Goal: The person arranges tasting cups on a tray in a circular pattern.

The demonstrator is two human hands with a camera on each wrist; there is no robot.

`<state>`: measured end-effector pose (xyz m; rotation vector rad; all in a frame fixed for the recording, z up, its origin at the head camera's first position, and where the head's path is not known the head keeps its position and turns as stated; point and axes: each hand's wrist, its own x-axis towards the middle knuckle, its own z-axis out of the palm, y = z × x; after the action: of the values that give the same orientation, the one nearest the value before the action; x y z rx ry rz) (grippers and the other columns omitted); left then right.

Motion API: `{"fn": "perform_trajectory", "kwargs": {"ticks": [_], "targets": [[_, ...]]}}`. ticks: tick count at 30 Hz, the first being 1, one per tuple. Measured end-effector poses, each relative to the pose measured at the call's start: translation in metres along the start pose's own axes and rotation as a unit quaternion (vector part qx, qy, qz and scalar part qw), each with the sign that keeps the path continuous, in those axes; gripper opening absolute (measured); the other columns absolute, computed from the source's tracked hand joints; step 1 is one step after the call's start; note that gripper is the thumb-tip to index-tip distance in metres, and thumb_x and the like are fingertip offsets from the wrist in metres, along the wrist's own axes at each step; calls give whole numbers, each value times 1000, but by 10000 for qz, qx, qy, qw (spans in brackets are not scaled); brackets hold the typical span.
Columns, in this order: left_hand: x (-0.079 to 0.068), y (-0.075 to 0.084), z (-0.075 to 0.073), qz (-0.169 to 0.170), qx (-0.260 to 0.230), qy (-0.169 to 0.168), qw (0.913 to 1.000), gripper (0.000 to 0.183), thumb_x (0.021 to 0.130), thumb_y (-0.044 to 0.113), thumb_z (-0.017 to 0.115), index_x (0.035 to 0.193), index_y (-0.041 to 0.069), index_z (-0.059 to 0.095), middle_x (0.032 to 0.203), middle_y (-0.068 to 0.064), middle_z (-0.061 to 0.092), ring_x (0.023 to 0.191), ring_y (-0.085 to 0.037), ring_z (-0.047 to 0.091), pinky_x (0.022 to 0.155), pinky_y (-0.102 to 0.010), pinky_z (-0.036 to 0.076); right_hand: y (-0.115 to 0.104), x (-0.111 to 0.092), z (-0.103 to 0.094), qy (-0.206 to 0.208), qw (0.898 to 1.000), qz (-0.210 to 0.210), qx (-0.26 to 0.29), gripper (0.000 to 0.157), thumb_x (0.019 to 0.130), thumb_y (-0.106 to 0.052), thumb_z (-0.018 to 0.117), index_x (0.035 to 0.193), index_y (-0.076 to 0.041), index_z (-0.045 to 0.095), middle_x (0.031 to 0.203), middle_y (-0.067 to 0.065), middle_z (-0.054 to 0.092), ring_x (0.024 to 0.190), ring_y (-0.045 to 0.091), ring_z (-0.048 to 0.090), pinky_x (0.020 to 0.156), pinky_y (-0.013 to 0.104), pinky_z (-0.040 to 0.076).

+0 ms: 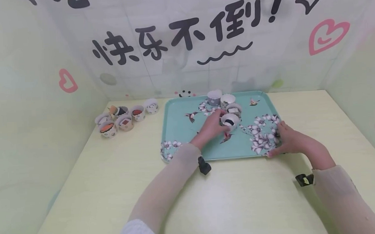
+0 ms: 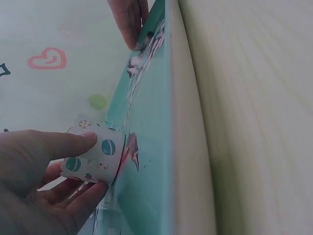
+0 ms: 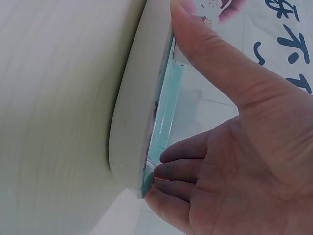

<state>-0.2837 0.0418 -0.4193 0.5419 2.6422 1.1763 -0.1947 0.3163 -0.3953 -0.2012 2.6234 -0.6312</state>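
My left hand (image 1: 211, 127) grips a small paper cup (image 2: 100, 152) patterned with teal macarons, thumb on one side and fingers on the other. A black and white piece (image 1: 229, 122) lies inside it. The cup stands upright close over a teal tray (image 1: 178, 117) printed with flowers and birds. Behind it on the tray are a cup with a white piece (image 1: 233, 110), a white-rimmed cup (image 1: 227, 100) and a grey-sided cup (image 1: 214, 99). My right hand (image 1: 291, 140) rests against the tray's right front corner, fingertips on the side rim, thumb by the front edge.
Left of the tray, several paper cups stand in a cluster on the pale table (image 1: 114, 176), among them one with an orange piece (image 1: 107, 128) and one with a red piece (image 1: 137, 112). A printed white wall sheet (image 1: 185, 75) rises behind the tray.
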Motion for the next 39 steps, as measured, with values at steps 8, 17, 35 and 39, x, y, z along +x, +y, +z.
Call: {"fn": "perform_trajectory", "kwargs": {"ticks": [8,17,35,39], "targets": [[3,4,5,44,-83,-8,10000,57,89,15,75,140,8,48,141,-8,55,129,-22,53,108,-36,47,-2,0,0,-9,10000,22,-49,140,69,-46,88,146,24,-5,152,49,-7,143,62,0,116,71,14],[5,7,9,5,-271,25,9996,54,91,12,73,138,7,46,140,-8,56,127,-22,55,107,-35,48,-2,0,0,5,9999,11,-122,140,69,-47,88,147,24,-4,153,48,-6,143,62,1,116,71,15],[2,3,-3,-124,-764,68,9970,54,88,14,77,135,9,52,135,-7,60,124,-22,62,101,-32,54,-2,-1,0,-10,9999,48,-135,140,70,-48,87,146,24,-5,152,49,-8,142,63,0,115,72,14],[-1,2,-8,-192,-731,125,9971,54,88,16,77,135,9,52,135,-7,61,124,-23,61,102,-33,53,-2,-1,1,-11,9999,22,-110,140,70,-47,88,146,24,-5,152,49,-8,142,63,0,115,72,14]]}}
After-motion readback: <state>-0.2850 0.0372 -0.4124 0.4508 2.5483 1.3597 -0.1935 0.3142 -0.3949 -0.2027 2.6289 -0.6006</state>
